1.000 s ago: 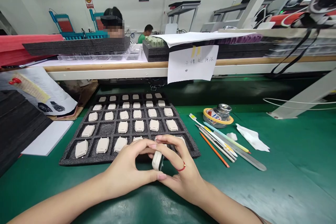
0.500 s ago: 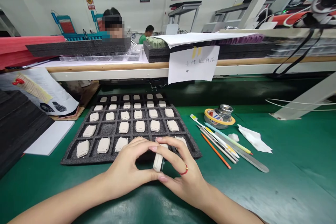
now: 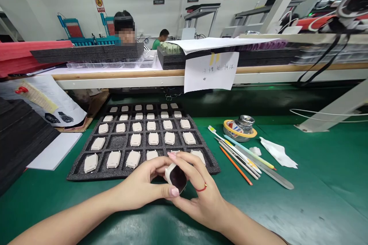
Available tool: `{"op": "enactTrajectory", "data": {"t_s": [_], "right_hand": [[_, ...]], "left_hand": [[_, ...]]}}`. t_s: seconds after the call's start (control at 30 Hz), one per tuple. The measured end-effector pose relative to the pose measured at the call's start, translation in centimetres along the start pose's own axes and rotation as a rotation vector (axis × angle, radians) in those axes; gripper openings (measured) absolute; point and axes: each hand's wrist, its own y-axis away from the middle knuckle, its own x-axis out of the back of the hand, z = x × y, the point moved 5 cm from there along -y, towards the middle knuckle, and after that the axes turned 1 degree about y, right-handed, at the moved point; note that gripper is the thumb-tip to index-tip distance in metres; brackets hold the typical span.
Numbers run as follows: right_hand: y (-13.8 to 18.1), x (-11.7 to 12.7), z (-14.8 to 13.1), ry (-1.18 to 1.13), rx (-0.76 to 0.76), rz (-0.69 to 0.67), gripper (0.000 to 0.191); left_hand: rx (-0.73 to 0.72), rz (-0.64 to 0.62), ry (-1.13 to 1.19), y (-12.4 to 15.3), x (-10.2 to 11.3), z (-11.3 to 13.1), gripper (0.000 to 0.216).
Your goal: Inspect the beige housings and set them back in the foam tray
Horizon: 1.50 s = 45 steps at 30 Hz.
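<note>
Between my two hands is a watch case [image 3: 177, 179], cream-coloured at the rim with a dark face turned partly up toward me. My left hand [image 3: 146, 183] grips it from the left, its thumb at the lower edge. From the right, my right hand [image 3: 202, 191] closes on it, fingers over the top and thumb below; a red ring circles one finger. Just beyond the hands lies a black foam tray [image 3: 116, 141] holding rows of similar cream cases, such as this one [image 3: 114, 159]. One pocket in its second row from the front holds no case.
To the right lie a toothbrush [image 3: 216, 132], an orange stick [image 3: 236, 165], a metal spatula [image 3: 277, 178], a tape roll [image 3: 240, 135] with a glass bottle [image 3: 246, 123], and white tissue [image 3: 277, 153]. A shelf edge [image 3: 120, 80] crosses behind. Two people sit beyond it.
The watch case has been turned in my hands: before, its narrow cream side showed, and now its dark face does. My left thumb has shifted up onto its lower edge.
</note>
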Motion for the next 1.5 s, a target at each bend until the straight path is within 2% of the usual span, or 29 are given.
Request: {"op": "enactTrajectory", "data": {"t_s": [0.13, 0.33, 0.53, 0.6, 0.73, 0.87, 1.03, 1.13, 1.33, 1.5], "right_hand": [[-0.1, 0.0, 0.0, -0.033, -0.023, 0.002, 0.064], [-0.1, 0.0, 0.1, -0.028, -0.022, 0.003, 0.064], [0.0, 0.1, 0.2, -0.01, -0.015, 0.005, 0.064], [0.1, 0.2, 0.4, -0.013, -0.018, 0.01, 0.064], [0.3, 0.0, 1.3, 0.016, -0.086, -0.022, 0.06], [0.5, -0.4, 1.6, 0.052, -0.128, -0.099, 0.056], [0.6, -0.8, 1.5, 0.057, -0.15, -0.159, 0.054], [0.5, -1.0, 1.4, 0.051, -0.142, -0.179, 0.053], [0.5, -1.3, 1.6, 0.059, -0.144, -0.203, 0.052], [0.8, -1.5, 1.8, 0.061, -0.147, -0.226, 0.05]], "left_hand": [[0.044, -0.031, 0.099, -0.2, -0.1, -0.4, 0.053], [0.075, -0.032, 0.097, -0.3, 0.1, -0.8, 0.06], [0.025, -0.083, 0.152, -0.2, 0.1, -0.4, 0.047], [0.03, -0.018, 0.119, -0.2, 0.6, -0.1, 0.047], [0.1, 0.228, -0.122, -0.5, 3.6, 0.6, 0.054], [0.113, 0.418, -0.701, -0.4, 8.5, 2.5, 0.055], [0.279, 0.607, -1.093, 1.9, 14.8, 3.9, 0.049], [0.386, 0.55, -1.151, 3.0, 16.8, 3.5, 0.045], [0.418, 0.242, -1.016, 3.5, 17.8, 2.7, 0.054], [0.417, 0.193, -1.005, 3.5, 18.0, 3.0, 0.062]]}}
